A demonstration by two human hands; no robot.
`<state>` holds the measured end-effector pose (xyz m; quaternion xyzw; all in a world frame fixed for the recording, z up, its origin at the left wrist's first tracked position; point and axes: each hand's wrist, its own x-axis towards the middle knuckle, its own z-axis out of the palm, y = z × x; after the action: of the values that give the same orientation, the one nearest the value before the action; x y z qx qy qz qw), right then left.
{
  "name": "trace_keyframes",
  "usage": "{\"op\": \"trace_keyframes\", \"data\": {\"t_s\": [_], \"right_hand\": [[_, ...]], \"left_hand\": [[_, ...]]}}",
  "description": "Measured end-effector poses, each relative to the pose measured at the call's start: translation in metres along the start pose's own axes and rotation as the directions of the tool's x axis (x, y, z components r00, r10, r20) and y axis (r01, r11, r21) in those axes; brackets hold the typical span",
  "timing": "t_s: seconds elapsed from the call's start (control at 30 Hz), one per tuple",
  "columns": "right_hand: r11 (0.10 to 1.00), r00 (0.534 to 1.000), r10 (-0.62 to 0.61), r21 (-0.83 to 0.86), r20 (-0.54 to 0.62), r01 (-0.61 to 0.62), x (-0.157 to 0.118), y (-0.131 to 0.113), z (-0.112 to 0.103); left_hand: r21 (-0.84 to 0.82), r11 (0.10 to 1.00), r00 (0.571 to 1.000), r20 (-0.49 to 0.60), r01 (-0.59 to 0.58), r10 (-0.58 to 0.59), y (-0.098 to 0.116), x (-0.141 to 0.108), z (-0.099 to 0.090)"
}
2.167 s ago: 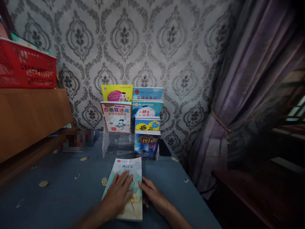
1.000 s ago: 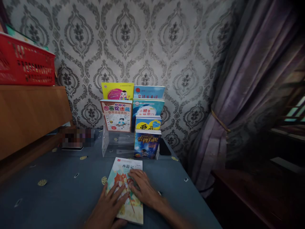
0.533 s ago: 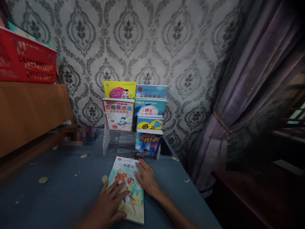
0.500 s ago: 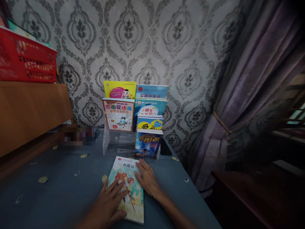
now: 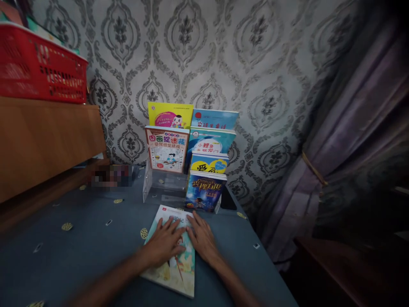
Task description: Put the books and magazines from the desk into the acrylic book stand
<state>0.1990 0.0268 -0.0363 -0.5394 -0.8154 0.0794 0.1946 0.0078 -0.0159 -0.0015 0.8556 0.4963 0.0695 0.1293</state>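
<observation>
A paperback book [image 5: 179,277] with a pale, illustrated cover lies flat on the table in front of me. My left hand [image 5: 166,243] rests palm down on its upper middle, fingers spread, hiding part of the title and picture. Along the book's upper right edge lies my right hand [image 5: 202,236], fingers stretched out and fingertips on the cover. Just beyond the book stands a clear tiered rack [image 5: 166,187]. In its right column are a dark blue book [image 5: 204,194], a yellow-and-blue book [image 5: 209,164] and light blue ones behind. On its left stand a brown-bordered book [image 5: 166,149] and a yellow book [image 5: 171,111].
A blue-grey cloth with small printed motifs covers the table [image 5: 83,247]. A black phone-like slab [image 5: 228,200] lies right of the rack. At left, a red basket [image 5: 41,68] sits on a wooden cabinet [image 5: 51,145]. A purple curtain [image 5: 297,200] hangs at right.
My left hand has slid up and forward across the cover, onto the title. My right hand stays at the book's right edge. The whole view has shifted slightly.
</observation>
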Motion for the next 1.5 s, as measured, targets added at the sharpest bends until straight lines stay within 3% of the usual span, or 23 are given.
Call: {"op": "trace_keyframes", "data": {"t_s": [0.23,0.43,0.63,0.9,1.1,1.3,1.5], "right_hand": [[1.0,1.0,0.005,-0.019,0.012,-0.005,0.002,0.0,0.004],[0.999,1.0,0.015,-0.028,-0.005,-0.015,-0.002,-0.003,0.002],[0.997,0.997,0.035,-0.064,0.067,-0.031,-0.009,-0.013,-0.004],[0.997,0.997,-0.014,-0.071,0.082,0.02,-0.016,-0.018,-0.007],[0.987,0.999,-0.022,0.159,0.023,0.018,-0.001,0.012,-0.003],[0.902,0.998,-0.025,0.43,-0.064,0.05,0.014,0.039,0.0],[0.783,0.99,0.103,0.622,-0.1,-0.018,0.02,0.044,-0.009]], "left_hand": [[0.054,0.997,0.984,-0.167,-0.048,0.057,-0.022,0.023,0.009],[0.057,0.998,0.982,-0.187,0.023,-0.012,-0.037,0.03,0.011],[0.019,0.996,0.967,-0.244,0.085,-0.078,-0.051,0.031,0.015],[0.036,0.997,0.957,-0.283,0.071,-0.058,-0.058,0.033,0.021],[0.05,0.997,0.959,-0.28,0.057,-0.041,-0.063,0.032,0.018],[0.041,0.998,0.974,-0.225,0.048,-0.038,-0.064,0.029,0.012],[0.088,0.989,0.981,-0.143,-0.116,0.128,-0.071,0.028,-0.006]]}}
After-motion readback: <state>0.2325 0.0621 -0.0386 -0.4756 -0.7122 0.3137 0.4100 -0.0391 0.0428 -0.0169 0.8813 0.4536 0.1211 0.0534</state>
